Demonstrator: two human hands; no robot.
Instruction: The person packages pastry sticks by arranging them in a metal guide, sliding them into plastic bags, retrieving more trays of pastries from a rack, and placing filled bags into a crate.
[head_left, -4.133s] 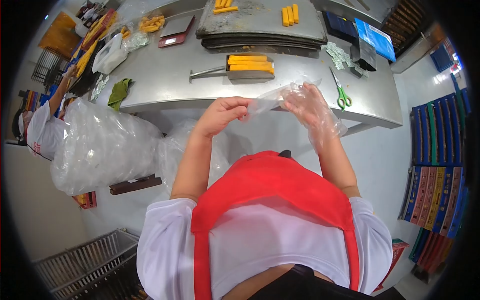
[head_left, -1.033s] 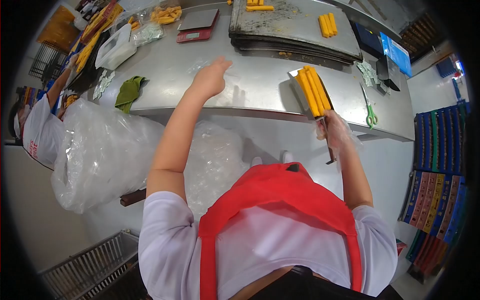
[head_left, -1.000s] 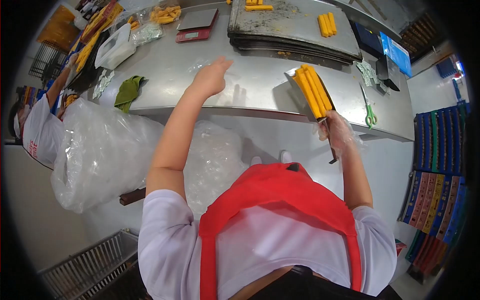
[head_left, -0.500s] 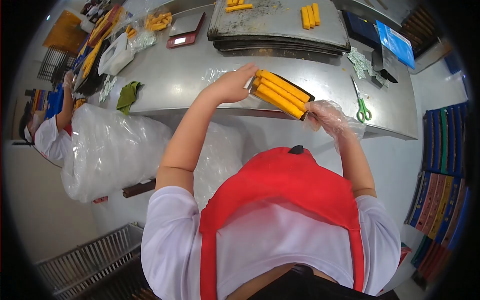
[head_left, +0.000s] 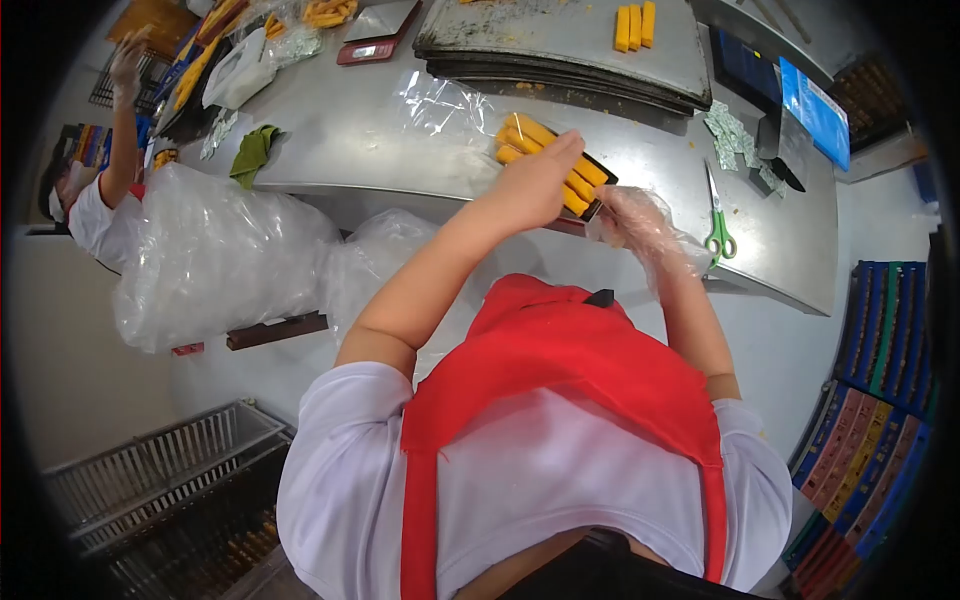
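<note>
A narrow black tray (head_left: 597, 160) holds several yellow baked sticks (head_left: 526, 129) and is tilted at the near edge of the metal table. My left hand (head_left: 540, 185), bare, lies across the sticks with its fingers stretched out together; its thumb is hidden. Clear plastic film (head_left: 440, 105) spreads from the tray's left end over the table. In a clear plastic glove, my right hand (head_left: 635, 220) grips the tray's right end. Green-handled scissors (head_left: 718, 225) lie just right of that hand.
Stacked baking trays (head_left: 560, 50) stand at the back, carrying more yellow sticks (head_left: 634, 27). A red scale (head_left: 375, 45), green cloth (head_left: 255, 155), small sachets (head_left: 730, 135) and blue packet (head_left: 815, 110) lie about. At left, a co-worker's gloved hand (head_left: 127, 60) is raised behind large clear bags (head_left: 220, 255).
My left hand has moved right from the tray's left end onto the sticks. My right hand keeps the right end. The co-worker's hand has risen. The view has shifted slightly.
</note>
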